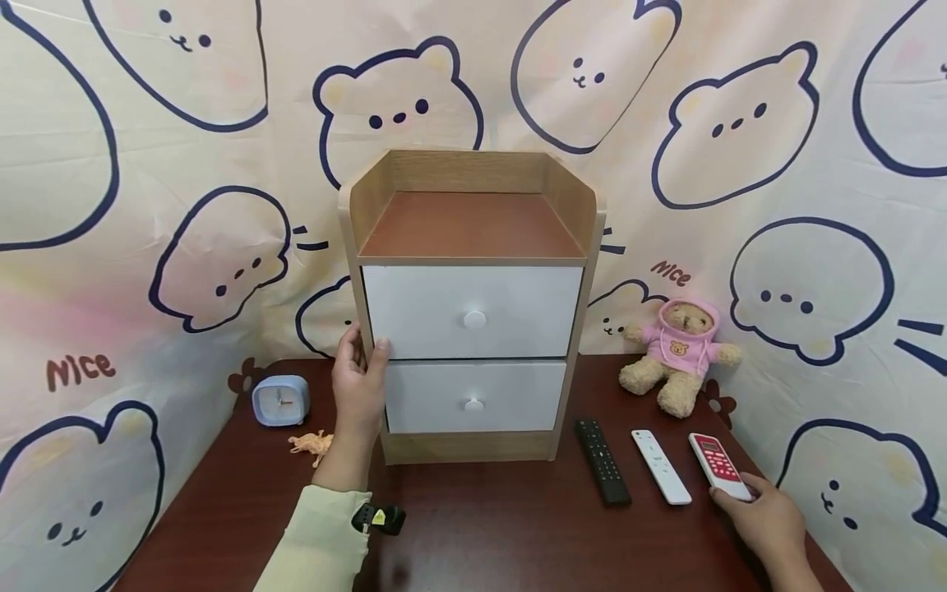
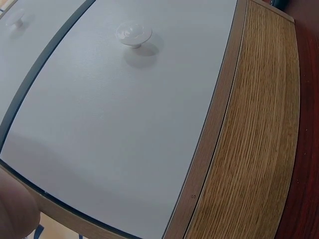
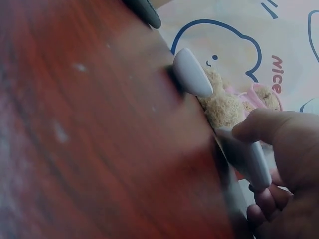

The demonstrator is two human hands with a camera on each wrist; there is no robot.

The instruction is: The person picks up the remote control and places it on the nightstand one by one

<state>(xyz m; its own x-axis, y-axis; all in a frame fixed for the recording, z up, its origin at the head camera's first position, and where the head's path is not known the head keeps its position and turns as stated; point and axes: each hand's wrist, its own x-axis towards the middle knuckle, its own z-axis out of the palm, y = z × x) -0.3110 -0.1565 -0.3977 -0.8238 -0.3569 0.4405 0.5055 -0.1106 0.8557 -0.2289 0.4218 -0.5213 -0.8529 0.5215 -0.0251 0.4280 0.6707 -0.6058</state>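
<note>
A small wooden cabinet (image 1: 473, 448) with two white drawers stands in the middle of the table in the head view. My left hand (image 1: 358, 378) holds its left side edge, thumb at the front and fingers along the side. The left wrist view shows a white drawer front (image 2: 114, 109) with a round knob (image 2: 133, 34), and the thumb (image 2: 17, 209) at the lower left. At the right, my right hand (image 1: 769, 518) pinches the lower end of a white remote control (image 1: 719, 467) with a red face. In the right wrist view, thumb and fingers lie on opposite sides of this remote (image 3: 246, 157).
Left of the remote in hand lie a white remote (image 1: 661, 467) and a black remote (image 1: 602, 462). Behind them a teddy bear (image 1: 676, 349) in a pink hoodie sits against the patterned cloth. A blue clock (image 1: 281, 400) and a small orange figure (image 1: 311, 444) are at the left.
</note>
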